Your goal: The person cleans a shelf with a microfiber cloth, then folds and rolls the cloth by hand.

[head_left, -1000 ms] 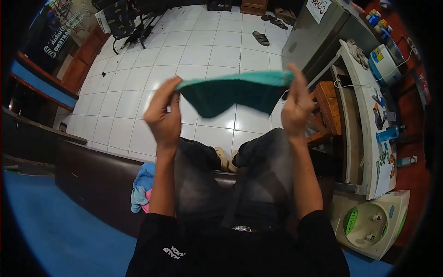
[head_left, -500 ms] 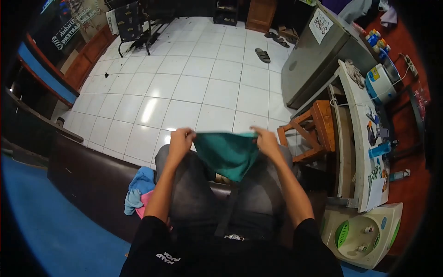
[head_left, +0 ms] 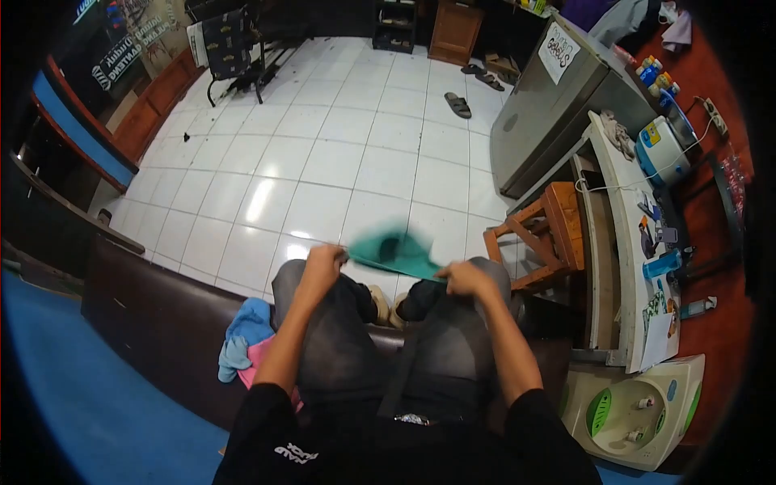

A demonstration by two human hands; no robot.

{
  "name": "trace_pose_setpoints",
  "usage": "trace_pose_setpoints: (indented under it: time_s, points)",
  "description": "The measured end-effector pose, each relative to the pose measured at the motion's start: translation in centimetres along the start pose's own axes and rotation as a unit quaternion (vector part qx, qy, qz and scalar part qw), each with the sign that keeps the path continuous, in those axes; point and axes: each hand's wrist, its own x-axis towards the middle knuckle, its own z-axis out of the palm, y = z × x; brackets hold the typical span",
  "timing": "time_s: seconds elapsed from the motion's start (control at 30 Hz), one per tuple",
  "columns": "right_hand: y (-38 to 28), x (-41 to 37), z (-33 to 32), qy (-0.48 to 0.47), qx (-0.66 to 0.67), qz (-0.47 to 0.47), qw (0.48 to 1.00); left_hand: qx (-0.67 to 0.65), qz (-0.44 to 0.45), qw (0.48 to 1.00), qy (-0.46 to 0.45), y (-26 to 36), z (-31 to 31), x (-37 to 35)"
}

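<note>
A green cloth (head_left: pixel 398 252) stretches between my two hands above my knees, its loose part flung up and blurred by motion. My left hand (head_left: pixel 325 265) pinches one corner of it. At the other end, lower and closer to me, my right hand (head_left: pixel 467 280) grips the opposite corner. Beside my left thigh, on the dark brown bench (head_left: pixel 153 323), lie a blue cloth (head_left: pixel 247 323) and a pink cloth (head_left: pixel 260 356), bunched together.
A wooden stool (head_left: pixel 558 230) stands to my right, beside a white table (head_left: pixel 618 182) bearing small items. Beyond it is a grey refrigerator (head_left: pixel 537 113). A cream basin-like container (head_left: pixel 630 420) sits at the lower right. Sandals (head_left: pixel 457 105) lie on the white tiled floor (head_left: pixel 323 162).
The green cloth hung down between my hands and now swings upward, away from me. Both hands have come lower and nearer to my knees, the right one more so.
</note>
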Motion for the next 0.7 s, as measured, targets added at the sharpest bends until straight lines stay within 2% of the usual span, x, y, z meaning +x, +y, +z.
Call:
trace_pose_setpoints:
  time_s: [0.03, 0.07, 0.1, 0.13, 0.17, 0.2, 0.23, 0.27, 0.3, 0.33, 0.37, 0.4, 0.43, 0.47, 0.5, 0.53, 0.57, 0.6, 0.63, 0.7]
  points:
    - [-0.2, -0.3, 0.3, -0.019, 0.094, -0.033, 0.995, -0.006, 0.035, 0.998, 0.045, -0.3, 0.3, -0.9]
    - [0.2, 0.1, -0.2, -0.016, 0.092, -0.033, 0.995, -0.029, 0.003, 0.999, 0.034, -1.1, 0.7, -0.5]
    - [0.0, -0.3, -0.5, 0.039, 0.083, -0.031, 0.995, -0.054, -0.04, 0.998, 0.015, -0.4, 0.3, -1.2]
    - [-0.6, -0.9, -0.8, 0.091, 0.076, -0.031, 0.992, -0.082, -0.039, 0.994, 0.055, 0.3, -0.3, -1.0]
    - [-1.9, -1.2, -3.1, 0.133, 0.178, -0.016, 0.975, -0.106, -0.029, 0.989, 0.103, 1.2, -1.5, 0.7]
    - [-3.3, -1.9, -5.4, 0.255, 0.149, -0.07, 0.953, -0.089, 0.008, 0.983, 0.163, 2.7, -3.4, 2.2]
    - [-4.0, -2.0, -7.3, 0.334, 0.182, -0.089, 0.921, -0.072, 0.044, 0.972, 0.219, 5.0, -5.4, 3.2]
    - [-7.0, -4.3, -10.8, 0.36, 0.208, -0.065, 0.907, -0.089, 0.067, 0.956, 0.272, 8.1, -7.7, 3.8]
    - [-8.6, -5.4, -12.4, 0.45, 0.224, -0.109, 0.858, -0.106, 0.09, 0.936, 0.323, 11.1, -9.7, 4.1]
    - [-10.3, -6.5, -13.9, 0.577, 0.166, -0.203, 0.773, -0.106, 0.135, 0.912, 0.372, 13.2, -11.0, 4.0]
    - [-10.1, -7.2, -14.7, 0.619, 0.141, -0.218, 0.741, -0.106, 0.178, 0.884, 0.418, 14.7, -11.8, 4.0]
    - [-10.7, -8.0, -14.4, 0.643, 0.179, -0.198, 0.718, -0.085, 0.193, 0.864, 0.457, 15.7, -11.8, 3.5]
    - [-11.5, -8.6, -13.7, 0.666, 0.217, -0.178, 0.691, -0.085, 0.195, 0.864, 0.456, 15.6, -11.0, 3.2]
    - [-11.3, -8.3, -12.4, 0.677, 0.165, -0.199, 0.689, -0.076, 0.197, 0.859, 0.466, 14.9, -9.6, 3.0]
    - [-10.2, -7.0, -10.4, 0.654, 0.175, -0.216, 0.703, -0.067, 0.198, 0.855, 0.475, 14.0, -7.9, 2.6]
    - [-9.2, -5.9, -8.7, 0.645, 0.066, -0.217, 0.73, -0.077, 0.134, 0.907, 0.392, 12.3, -5.9, 2.0]
    - [-7.2, -5.0, -5.5, 0.508, 0.059, -0.121, 0.851, -0.085, 0.068, 0.947, 0.303, 9.9, -3.5, 1.1]
    - [-4.1, -3.0, -2.1, 0.22, 0.086, 0.052, 0.97, -0.087, -0.027, 0.98, 0.177, 6.7, -1.0, -0.3]
    - [-0.2, -1.9, 2.1, 0.105, -0.005, -0.038, 0.994, -0.085, -0.121, 0.988, 0.048, 3.9, 1.2, -2.1]
    - [-0.7, -4.2, 4.2, 0.134, 0.169, -0.103, 0.971, -0.062, -0.055, 0.989, 0.121, 1.2, 4.0, -5.2]
